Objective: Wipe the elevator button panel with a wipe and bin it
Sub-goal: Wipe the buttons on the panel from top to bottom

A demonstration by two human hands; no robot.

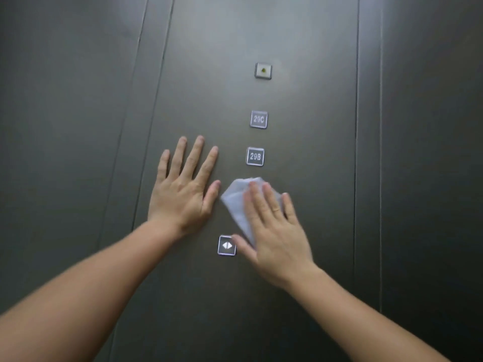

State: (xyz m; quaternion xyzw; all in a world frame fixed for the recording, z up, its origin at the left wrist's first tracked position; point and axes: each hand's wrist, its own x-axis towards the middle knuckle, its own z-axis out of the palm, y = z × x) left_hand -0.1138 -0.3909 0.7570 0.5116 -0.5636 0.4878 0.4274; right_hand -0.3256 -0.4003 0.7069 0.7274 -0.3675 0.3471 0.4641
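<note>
The dark grey metal button panel (300, 152) fills the middle of the view. A white folded wipe (236, 202) lies flat against it, just below the 29B button (255, 156). My right hand (274, 231) presses the wipe onto the panel with flat fingers, its thumb beside the lit door-open button (226, 245). My left hand (184, 189) rests flat on the panel to the left of the wipe, fingers spread, holding nothing. Part of the wipe is hidden under my right palm.
Above in the same column are the 29C button (258, 119) and a small bell button (263, 71). Vertical seams (356, 152) bound the panel on each side, with plain grey wall beyond. No bin is in view.
</note>
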